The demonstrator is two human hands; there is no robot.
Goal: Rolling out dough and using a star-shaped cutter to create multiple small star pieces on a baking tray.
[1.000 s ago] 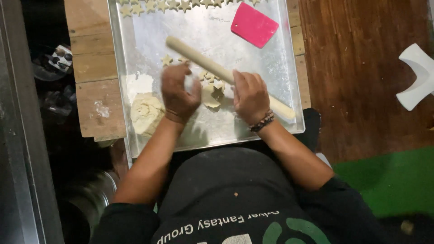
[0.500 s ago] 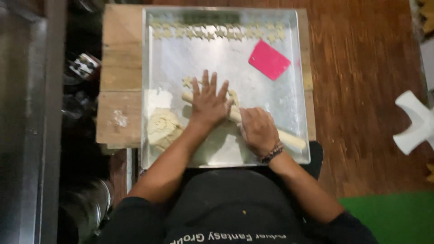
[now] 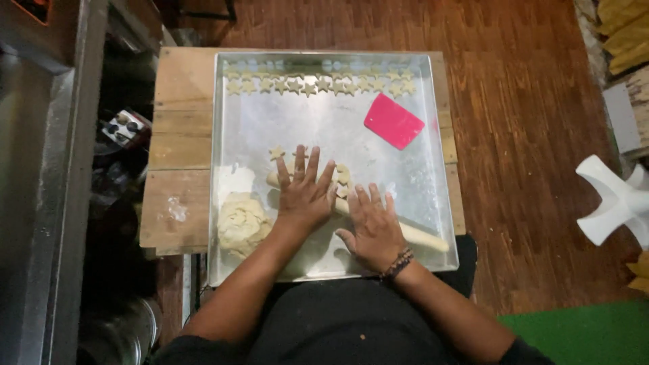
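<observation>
Since half a second ago both hands have slid further from the body along with the pin, fingers now reaching higher up the tray; the dough under them sits nearer the tray's middle.

Left hand (image 3: 304, 192): flat, fingers spread wide, palm pressed down on the long pale wooden rolling pin (image 3: 422, 236). Right hand (image 3: 374, 226): also flat, fingers apart, palm on the pin just beside the left; beaded bracelet (image 3: 397, 263) at the wrist.

Pin lies slanted across the large shiny square metal tray (image 3: 433, 169), its right end near the tray's near right corner. A thin flattened piece of pale dough (image 3: 343, 177) shows beneath the pin, between the fingers. One loose star-shaped dough cut-out (image 3: 276, 153) just beyond the left fingertips.

Lump of pale dough (image 3: 242, 224) at near left of tray. Rows of star cut-outs (image 3: 318, 84) along the far edge. Pink flat plastic scraper (image 3: 393, 121) at far right. Tray rests on a worn wooden table (image 3: 179, 142).
</observation>
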